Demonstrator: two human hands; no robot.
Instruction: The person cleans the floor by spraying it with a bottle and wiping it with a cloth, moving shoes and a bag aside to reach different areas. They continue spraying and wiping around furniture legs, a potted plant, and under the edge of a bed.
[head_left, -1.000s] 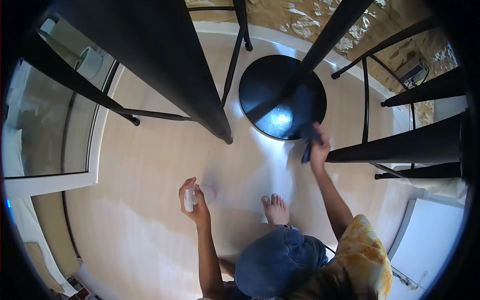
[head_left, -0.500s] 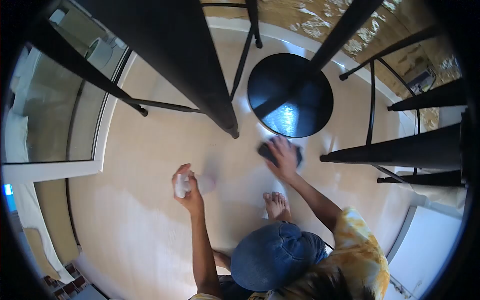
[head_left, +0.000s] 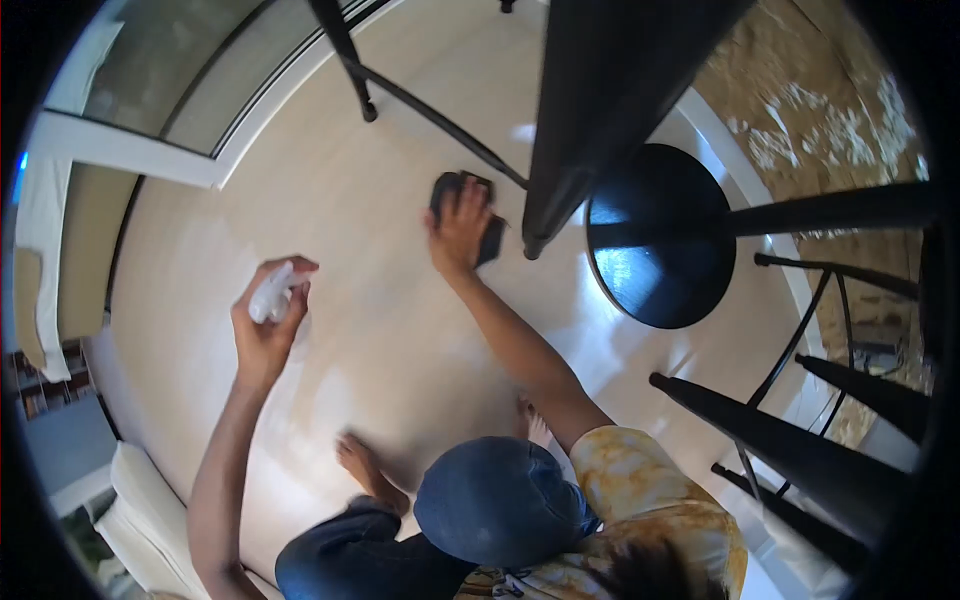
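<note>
Floor [head_left: 350, 200]: pale, was lit in patches | Dark cloth [head_left: 490, 245]: lay on floor, right grip [head_left: 460, 225] palm-down over it | Round black base [head_left: 665, 285]: sat flat, beside thick black leg [head_left: 565, 150] | Bare foot [head_left: 360, 462]: rested on floor, nearer the wearer

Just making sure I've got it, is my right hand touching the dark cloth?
Touching: in the head view, the right hand lies spread on the dark cloth.
</note>
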